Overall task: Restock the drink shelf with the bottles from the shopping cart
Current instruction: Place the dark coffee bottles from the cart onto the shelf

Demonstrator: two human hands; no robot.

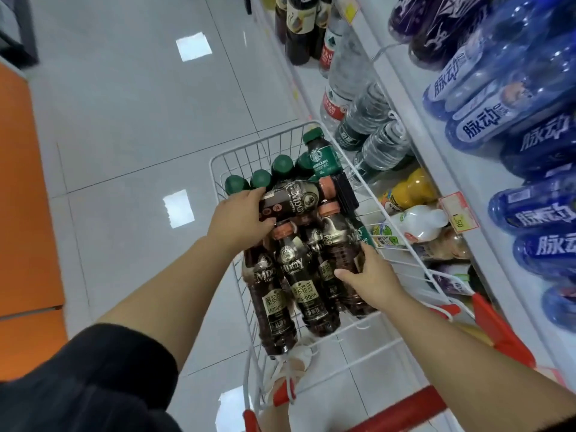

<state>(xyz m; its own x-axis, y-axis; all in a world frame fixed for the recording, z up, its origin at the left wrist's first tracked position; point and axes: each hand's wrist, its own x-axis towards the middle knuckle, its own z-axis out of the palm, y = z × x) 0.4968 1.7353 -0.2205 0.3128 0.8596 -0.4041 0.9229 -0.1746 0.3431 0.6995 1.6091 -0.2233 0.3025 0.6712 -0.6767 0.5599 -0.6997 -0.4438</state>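
A dark MDOY coffee bottle [293, 201] lies crosswise on others in the white wire cart [258, 140], centre frame, with the left hand [240, 219] curled round its base. The right hand [367, 279] seems to clasp the rightmost coffee bottle [339, 244] (orange cap). The drink shelf [411, 104] is at right.

A glossy pale tile floor [124, 120] fills the aisle ahead and to the left of my left grip [240, 218], crossed by thin dark grout lines. Three square patches of reflected light [193, 46] shine on it: one far ahead, one just left of that grip, one nearer me. An orange cabinet face [25, 188] stands well left, with a blurred dark object [18, 26] beyond it. The white drink shelf [430, 163] rises right of my right grip [371, 275].
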